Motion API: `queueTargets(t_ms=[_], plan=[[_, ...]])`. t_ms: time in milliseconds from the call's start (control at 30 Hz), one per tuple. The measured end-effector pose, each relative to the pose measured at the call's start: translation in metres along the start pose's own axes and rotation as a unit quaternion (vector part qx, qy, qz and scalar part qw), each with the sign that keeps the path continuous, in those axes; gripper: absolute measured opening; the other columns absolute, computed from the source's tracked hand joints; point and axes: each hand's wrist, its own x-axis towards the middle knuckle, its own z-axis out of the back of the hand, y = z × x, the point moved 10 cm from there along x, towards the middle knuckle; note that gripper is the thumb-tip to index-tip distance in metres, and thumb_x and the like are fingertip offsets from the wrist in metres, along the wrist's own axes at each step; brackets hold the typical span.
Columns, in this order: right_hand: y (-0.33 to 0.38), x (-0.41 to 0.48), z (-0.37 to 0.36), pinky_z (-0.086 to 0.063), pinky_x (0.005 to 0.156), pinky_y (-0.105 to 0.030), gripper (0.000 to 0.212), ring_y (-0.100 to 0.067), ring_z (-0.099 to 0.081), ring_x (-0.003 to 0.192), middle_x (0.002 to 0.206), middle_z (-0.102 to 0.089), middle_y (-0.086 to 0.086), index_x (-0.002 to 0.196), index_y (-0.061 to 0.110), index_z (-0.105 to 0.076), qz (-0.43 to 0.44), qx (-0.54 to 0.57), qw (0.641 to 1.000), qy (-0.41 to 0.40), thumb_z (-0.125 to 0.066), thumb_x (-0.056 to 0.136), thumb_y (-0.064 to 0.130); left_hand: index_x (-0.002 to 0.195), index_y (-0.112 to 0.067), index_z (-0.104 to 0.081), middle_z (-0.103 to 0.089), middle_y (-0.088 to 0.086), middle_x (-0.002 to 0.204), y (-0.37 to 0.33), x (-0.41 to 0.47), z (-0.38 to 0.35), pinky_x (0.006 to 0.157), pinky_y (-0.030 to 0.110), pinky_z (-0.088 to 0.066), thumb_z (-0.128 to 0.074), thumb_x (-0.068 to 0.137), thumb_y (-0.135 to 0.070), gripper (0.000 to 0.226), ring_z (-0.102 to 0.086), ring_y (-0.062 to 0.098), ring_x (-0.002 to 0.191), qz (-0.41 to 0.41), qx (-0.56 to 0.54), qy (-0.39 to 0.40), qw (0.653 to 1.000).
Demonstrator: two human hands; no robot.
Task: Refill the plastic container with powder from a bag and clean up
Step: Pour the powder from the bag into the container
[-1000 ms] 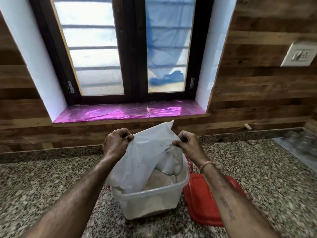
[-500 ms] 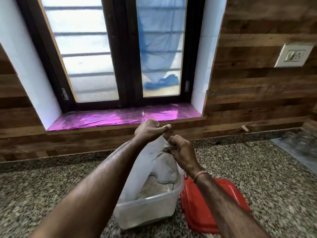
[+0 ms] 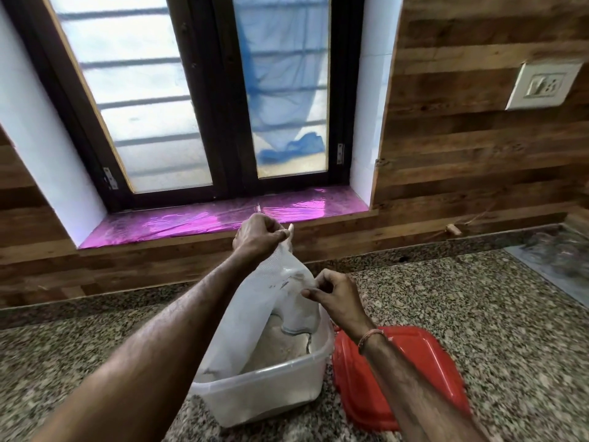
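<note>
A clear plastic container (image 3: 264,393) stands on the granite counter with pale powder (image 3: 277,342) inside. A white plastic bag (image 3: 251,317) hangs upside down over it, its open end down in the container. My left hand (image 3: 258,237) pinches the bag's top corner, held high. My right hand (image 3: 334,295) is lower, pinching the bag's right side just above the container's rim. The container's red lid (image 3: 411,365) lies flat on the counter, right of the container and partly under my right forearm.
The granite counter (image 3: 478,314) runs to a wood-panelled wall. A window with a shiny pink sill (image 3: 204,218) is straight ahead. A steel sink area (image 3: 561,260) lies at the far right. A wall socket (image 3: 545,86) is at the upper right.
My left hand has risen and moved right, lifting the bag's corner higher. My right hand has dropped lower along the bag's side. The bag now hangs stretched and narrower over the container.
</note>
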Motion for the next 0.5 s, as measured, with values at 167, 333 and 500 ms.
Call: queueTargets(t_ms=[167,333,500], plan=[[0.015,-0.009,-0.004,-0.046,0.059,-0.027,0.033,-0.004,-0.051,0.064,0.063,-0.059,-0.001,0.07,0.005,-0.061,0.044,0.035,0.998,0.006,-0.087,0.08,0.021,0.075,-0.021,-0.075,-0.075,-0.001,0.076,0.029,-0.008,0.018,0.077,0.051,-0.062,-0.076,0.084,-0.037,0.019,-0.073,0.026,0.082,0.067,-0.121,-0.056,0.989],[0.007,-0.013,-0.011,-0.045,0.062,-0.025,0.032,-0.005,-0.052,0.068,0.07,-0.059,0.008,0.075,0.007,-0.063,0.025,0.066,0.995,0.064,-0.085,0.083,0.028,0.08,-0.022,-0.073,-0.074,-0.003,0.08,0.03,-0.024,0.018,0.08,0.052,-0.061,-0.07,0.092,-0.032,0.016,-0.072,0.022,0.084,0.052,-0.132,-0.08,0.987],[0.015,-0.003,-0.01,-0.057,0.077,-0.025,0.092,-0.013,-0.07,0.107,0.12,-0.071,0.005,0.135,0.027,-0.058,-0.059,0.152,0.985,0.05,-0.068,0.064,0.086,0.078,-0.025,-0.074,-0.073,-0.007,0.078,0.003,-0.03,-0.001,0.073,0.039,-0.059,-0.075,0.088,-0.028,0.01,-0.068,0.011,0.076,-0.047,-0.043,0.01,0.998]])
